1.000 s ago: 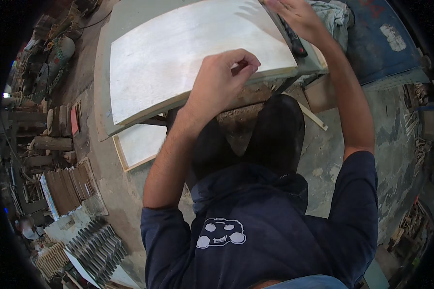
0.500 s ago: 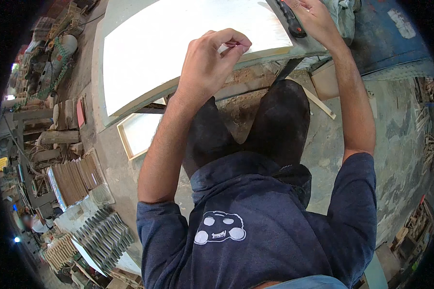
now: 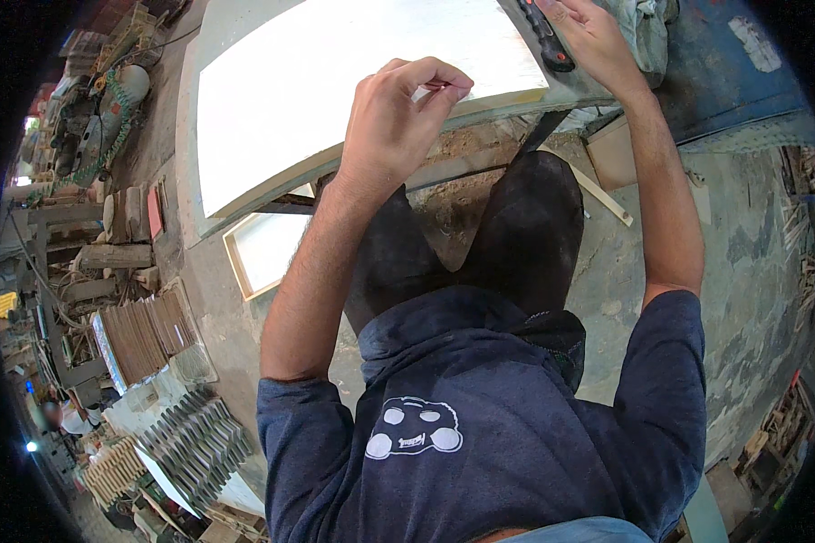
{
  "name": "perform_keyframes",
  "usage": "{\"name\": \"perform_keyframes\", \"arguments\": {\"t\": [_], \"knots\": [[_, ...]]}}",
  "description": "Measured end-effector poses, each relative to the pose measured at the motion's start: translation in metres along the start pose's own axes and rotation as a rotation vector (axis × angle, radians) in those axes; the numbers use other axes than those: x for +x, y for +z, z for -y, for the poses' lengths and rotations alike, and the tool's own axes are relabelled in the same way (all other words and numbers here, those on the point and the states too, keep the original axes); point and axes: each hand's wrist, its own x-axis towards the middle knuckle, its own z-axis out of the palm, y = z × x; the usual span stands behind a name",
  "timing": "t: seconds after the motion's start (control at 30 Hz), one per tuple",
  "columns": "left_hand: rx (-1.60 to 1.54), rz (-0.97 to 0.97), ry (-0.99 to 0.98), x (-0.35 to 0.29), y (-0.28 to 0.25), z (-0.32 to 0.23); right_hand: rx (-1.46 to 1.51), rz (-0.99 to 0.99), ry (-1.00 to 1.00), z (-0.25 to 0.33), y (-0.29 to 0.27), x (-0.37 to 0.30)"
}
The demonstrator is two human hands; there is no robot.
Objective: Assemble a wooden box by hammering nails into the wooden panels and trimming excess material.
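L hand (image 3: 398, 118) pinches small thin item, unclear what, over pale board (image 3: 335, 81) near edge. R hand (image 3: 598, 41) flat beside black tool (image 3: 548, 36), fingers loose.

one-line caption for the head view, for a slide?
Left hand pinches a small thin object above a white panel on a workbench; right hand rests beside a black-handled tool.

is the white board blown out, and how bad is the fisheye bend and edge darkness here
Head view: the white board is overexposed, nearly featureless glare; its straight edges curve with fisheye distortion. The left hand and right hand look sharp and evenly lit. A black vignette rings the frame, and the workshop clutter at left is dimmer and compressed.
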Motion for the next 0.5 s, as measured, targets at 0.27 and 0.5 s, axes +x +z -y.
{"name": "perform_keyframes", "arguments": {"t": [0.27, 0.5], "knots": [[0.054, -0.023, 0.002, -0.004, -0.002, -0.001, -0.269, 0.183, 0.231, 0.031, 0.002, 0.015], [0.093, -0.027, 0.034, -0.004, -0.001, -0.005, 0.070, 0.307, 0.609, -0.023, 0.001, 0.061]]}}
